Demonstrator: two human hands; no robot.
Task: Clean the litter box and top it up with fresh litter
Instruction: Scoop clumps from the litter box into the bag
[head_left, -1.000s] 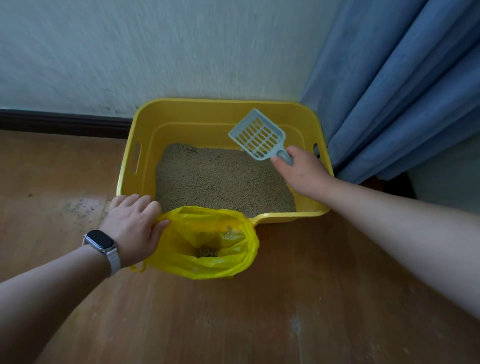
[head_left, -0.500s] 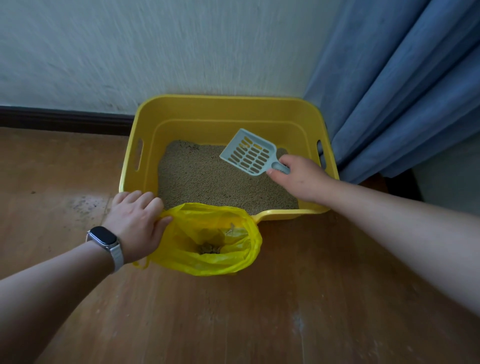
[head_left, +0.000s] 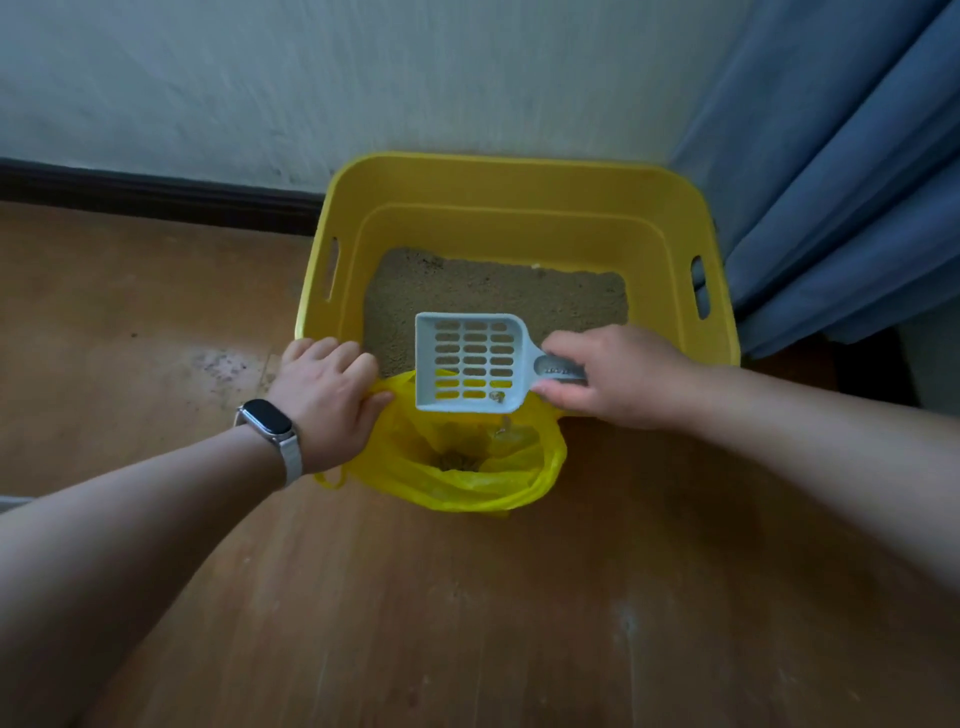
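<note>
A corner of a home, at floor level.
Worn wood floor (head_left: 467, 623), white wall (head_left: 363, 78) with dark skirting (head_left: 156, 189), a blue curtain (head_left: 841, 182) hanging to the floor, and a yellow litter box (head_left: 519, 182) against the wall.

Both bare forearms reach forward. The left grip (head_left: 327, 400), knuckles up, clutches the yellow bag (head_left: 457, 483) by its rim; the right grip (head_left: 618, 379) pinches the litter scoop (head_left: 467, 364) by its handle.

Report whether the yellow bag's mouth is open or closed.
Open: the yellow bag gapes upward, clumps visible at its bottom, left hand gripping its rim.
</note>
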